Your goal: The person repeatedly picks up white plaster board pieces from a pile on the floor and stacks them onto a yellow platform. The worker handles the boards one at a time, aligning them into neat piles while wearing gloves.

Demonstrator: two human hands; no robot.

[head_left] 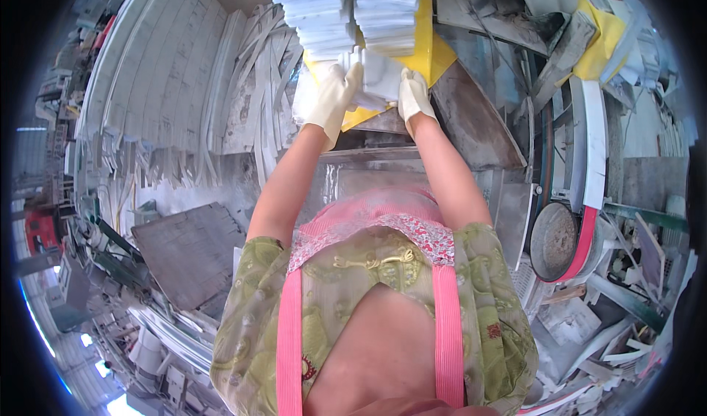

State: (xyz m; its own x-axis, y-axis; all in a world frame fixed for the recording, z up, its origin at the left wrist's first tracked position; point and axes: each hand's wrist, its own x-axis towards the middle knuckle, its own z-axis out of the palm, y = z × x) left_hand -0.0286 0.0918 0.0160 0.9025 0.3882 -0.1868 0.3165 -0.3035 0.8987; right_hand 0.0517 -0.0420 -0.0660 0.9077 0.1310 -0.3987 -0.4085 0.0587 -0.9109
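Both my hands wear cream gloves and reach forward to the workbench at the top of the view. A white, smooth stone-like tile [379,76] lies between them. My left hand [339,93] grips its left side, fingers closed around the edge. On the opposite side, my right hand [414,96] is closed on the right edge. Just beyond stand two tall stacks of thin white pieces, a left stack [315,15] and a right stack [390,11]. Under them is a yellow sheet [440,57], its corners sticking out. The fingertips are partly hidden.
Long whitish slabs [158,66] lean in rows at the left, with loose thin strips [269,70] beside them. On the right is a machine with a round wheel [556,241] and a belt [593,151]. A brown board [188,250] lies lower left; broken offcuts [578,320] fill the lower right.
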